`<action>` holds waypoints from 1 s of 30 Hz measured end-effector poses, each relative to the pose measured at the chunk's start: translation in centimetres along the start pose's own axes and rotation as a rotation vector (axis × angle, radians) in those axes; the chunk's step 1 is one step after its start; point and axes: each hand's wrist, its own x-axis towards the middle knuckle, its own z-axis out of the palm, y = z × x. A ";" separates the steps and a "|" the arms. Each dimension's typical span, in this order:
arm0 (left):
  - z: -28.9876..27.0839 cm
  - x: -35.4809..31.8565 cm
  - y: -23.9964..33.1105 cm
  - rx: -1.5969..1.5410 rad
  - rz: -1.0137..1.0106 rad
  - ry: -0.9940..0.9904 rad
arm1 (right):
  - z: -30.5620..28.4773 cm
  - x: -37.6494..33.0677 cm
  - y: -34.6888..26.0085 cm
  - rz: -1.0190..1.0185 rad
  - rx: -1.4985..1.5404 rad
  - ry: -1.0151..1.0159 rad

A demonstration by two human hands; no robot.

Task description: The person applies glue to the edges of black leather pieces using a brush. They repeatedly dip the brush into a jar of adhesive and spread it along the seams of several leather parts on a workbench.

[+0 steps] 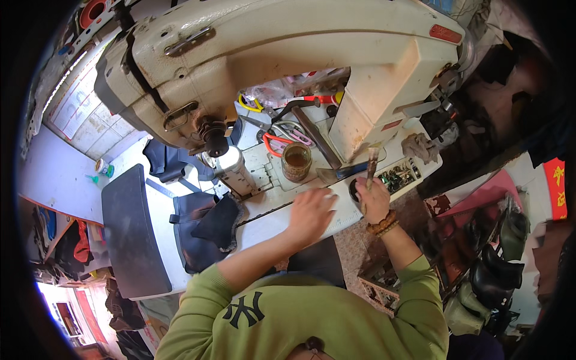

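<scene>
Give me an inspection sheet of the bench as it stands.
Surface: white machine table, partly covered.
Job's things: brush upright in right hand over a small dark pot; left hand flat on the table edge.
Clutter: glass jar of brown liquid, scissors, tray of small parts, dark leather pieces.
Grippers: bare hands only.
Cables: nothing seen.
Surroundings: large sewing machine; boots on the right.

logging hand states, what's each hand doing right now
Left hand: open, lying flat on the white machine table, holding nothing.
Right hand: closed on a brush.
</scene>
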 end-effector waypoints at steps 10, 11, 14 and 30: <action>12.0 9.6 -0.5 0.194 -0.217 -0.428 | -1.0 -6.4 -6.1 0.495 0.188 0.213; 12.4 9.7 -0.4 0.161 -0.234 -0.420 | -1.1 -7.0 -6.9 0.460 0.217 0.277; 13.0 10.3 0.2 0.190 -0.290 -0.490 | -0.9 -8.0 -8.6 0.452 0.176 0.322; -5.1 2.4 5.2 0.040 0.046 -0.355 | 0.9 -9.5 -8.2 0.547 0.384 0.365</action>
